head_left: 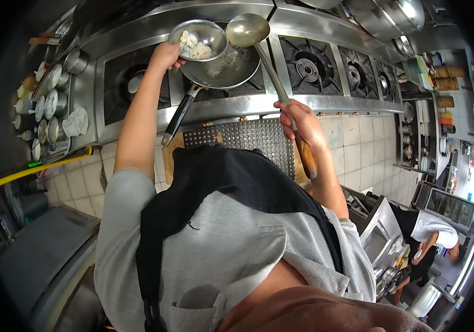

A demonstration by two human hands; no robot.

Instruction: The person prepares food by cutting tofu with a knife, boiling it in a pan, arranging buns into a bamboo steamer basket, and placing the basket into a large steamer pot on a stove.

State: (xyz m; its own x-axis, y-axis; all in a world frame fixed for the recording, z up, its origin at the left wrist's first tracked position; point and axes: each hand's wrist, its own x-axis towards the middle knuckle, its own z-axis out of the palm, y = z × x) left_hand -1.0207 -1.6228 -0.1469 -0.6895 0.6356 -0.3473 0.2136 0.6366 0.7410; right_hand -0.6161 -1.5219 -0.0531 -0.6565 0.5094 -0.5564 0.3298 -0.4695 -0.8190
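Note:
My left hand grips the rim of a small metal bowl, tilted over the pan. Pale, whitish chunks of food lie inside it. Below sits a dark frying pan on the stove, with a few whitish bits on its surface and its black handle pointing toward me. In my right hand is a long-handled ladle with a wooden grip end. The ladle's bowl is raised above the pan's far right edge, close beside the metal bowl.
Gas burners run along the stove to the right. Several lidded containers and a white cloth stand at the left. Large metal pots are at the back right. Another person works far right. A perforated mat covers the floor.

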